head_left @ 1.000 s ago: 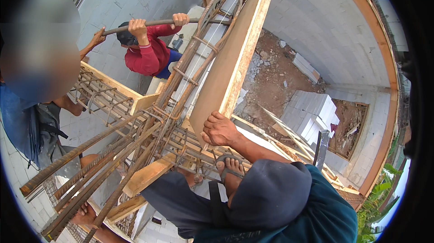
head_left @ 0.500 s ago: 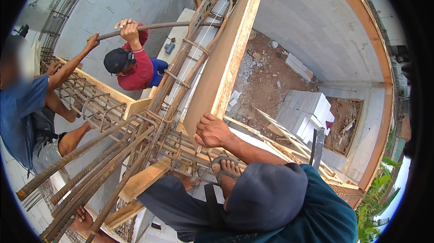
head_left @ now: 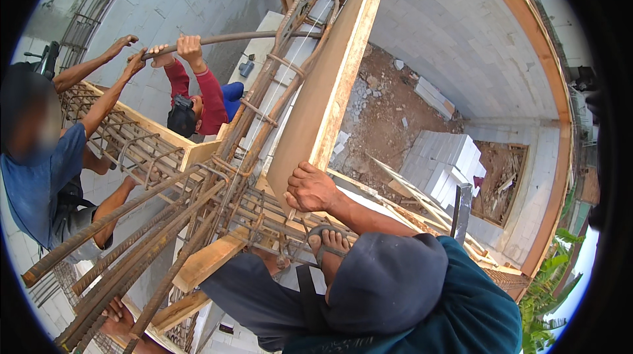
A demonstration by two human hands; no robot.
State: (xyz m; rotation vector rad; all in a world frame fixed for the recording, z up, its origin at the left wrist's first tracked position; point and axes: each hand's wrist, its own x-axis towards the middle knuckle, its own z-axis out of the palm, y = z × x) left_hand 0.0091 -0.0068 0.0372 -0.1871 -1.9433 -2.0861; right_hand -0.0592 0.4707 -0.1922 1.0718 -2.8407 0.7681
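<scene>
At the lower left, what appears to be my left hand (head_left: 117, 320) is beside a bundle of thick ribbed steel bars (head_left: 125, 281). Its forearm rises from the lower edge; the bars partly cover its fingers, so its grip is unclear. My right hand is out of sight. Just in front, a person in a dark cap and teal shirt (head_left: 484, 295) rests a hand (head_left: 311, 187) on the end of a long brown formwork panel (head_left: 310, 113). Wooden blocks (head_left: 210, 262) lie under the bars by that person's leg.
A person in blue (head_left: 49, 163) and a person in red (head_left: 208, 100) hold a bent steel bar (head_left: 244, 37) across the gap. A tied rebar cage (head_left: 264, 90) runs upward beside the panel. Far below lie rubble (head_left: 382, 100) and stacked white blocks (head_left: 438, 163).
The person in blue has leaned and lifted a second hand toward the bent bar. The person in red has lowered their head, their hands now apart on the bar. The hand on the panel stays put.
</scene>
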